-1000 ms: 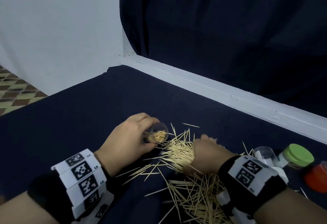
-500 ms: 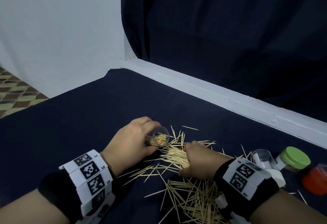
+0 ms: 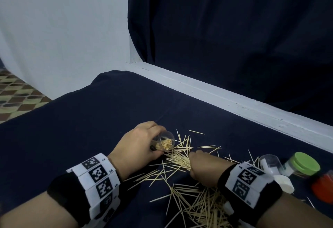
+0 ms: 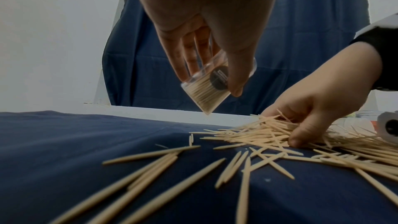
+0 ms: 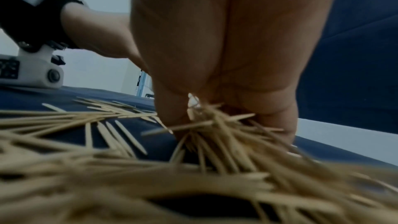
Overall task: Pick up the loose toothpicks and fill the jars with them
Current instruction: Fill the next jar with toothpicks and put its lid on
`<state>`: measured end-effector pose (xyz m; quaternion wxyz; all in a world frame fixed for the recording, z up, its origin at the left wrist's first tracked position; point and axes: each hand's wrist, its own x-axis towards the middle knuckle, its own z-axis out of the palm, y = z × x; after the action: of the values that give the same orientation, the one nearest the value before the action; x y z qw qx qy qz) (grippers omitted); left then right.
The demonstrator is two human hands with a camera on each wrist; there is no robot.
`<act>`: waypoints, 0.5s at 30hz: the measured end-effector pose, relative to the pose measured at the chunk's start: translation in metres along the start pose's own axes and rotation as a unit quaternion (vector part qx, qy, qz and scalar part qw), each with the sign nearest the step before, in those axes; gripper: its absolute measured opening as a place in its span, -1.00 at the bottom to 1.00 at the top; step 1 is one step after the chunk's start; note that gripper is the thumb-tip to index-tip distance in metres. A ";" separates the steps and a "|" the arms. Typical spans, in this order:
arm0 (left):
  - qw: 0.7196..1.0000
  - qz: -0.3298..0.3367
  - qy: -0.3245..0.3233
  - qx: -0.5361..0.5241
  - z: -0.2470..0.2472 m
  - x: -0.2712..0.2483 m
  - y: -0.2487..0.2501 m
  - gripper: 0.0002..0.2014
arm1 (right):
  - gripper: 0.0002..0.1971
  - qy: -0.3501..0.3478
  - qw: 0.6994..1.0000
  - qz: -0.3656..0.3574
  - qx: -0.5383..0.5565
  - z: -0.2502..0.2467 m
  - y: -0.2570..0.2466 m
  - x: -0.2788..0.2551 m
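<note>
Left hand [image 3: 138, 143] wrapped around a small clear jar [image 3: 164, 144], thumb and fingers curled on its wall; jar held clear of the cloth, tilted, open mouth toward 3 o'clock in the head view. Jar partly filled with toothpicks; dark round label visible on its side in the left wrist view [image 4: 219, 77].

Right hand [image 3: 205, 169] down on the dark blue cloth [image 3: 90, 137], fingers and thumb curled around a bunch of toothpicks [image 3: 180, 160] at the edge of the pile. Bunch lying on the cloth at roughly 4 o'clock from the jar mouth, just beside it, not inside.

Loose toothpicks [image 3: 198, 204] scattered across the cloth from 12 o'clock of the right hand round to 6 o'clock, densest below the right wrist.

At 3 o'clock from the right hand: an empty clear jar [image 3: 270, 162] on its side, a green-lidded jar [image 3: 304, 162], a red lid [image 3: 323, 187] at the frame edge, a white cap [image 3: 283, 182] near them.
</note>
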<state>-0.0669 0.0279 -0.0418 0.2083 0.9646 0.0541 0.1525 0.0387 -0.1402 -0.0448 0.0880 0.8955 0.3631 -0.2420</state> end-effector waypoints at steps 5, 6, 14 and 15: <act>1.000 -0.013 -0.008 0.012 0.001 0.003 -0.001 -0.55 | -0.67 0.009 1.000 0.015 0.000 0.001 -0.001 0.001; 1.000 -0.016 -0.010 0.015 0.001 0.003 -0.001 -0.55 | -0.69 0.013 1.000 0.020 0.002 0.000 0.001 0.001; 1.000 -0.004 -0.029 0.009 0.003 0.004 0.000 -0.58 | -0.97 0.084 0.995 -0.013 0.046 -0.015 0.031 -0.020; 1.000 -0.002 -0.029 0.009 0.003 0.004 0.000 -0.58 | -0.96 0.086 0.995 -0.016 0.052 -0.016 0.034 -0.025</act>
<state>-0.0616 0.0273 -0.0435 0.2014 0.9703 0.0512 0.1241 0.0526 -0.1750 -0.0189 0.0058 0.9103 0.3705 -0.1845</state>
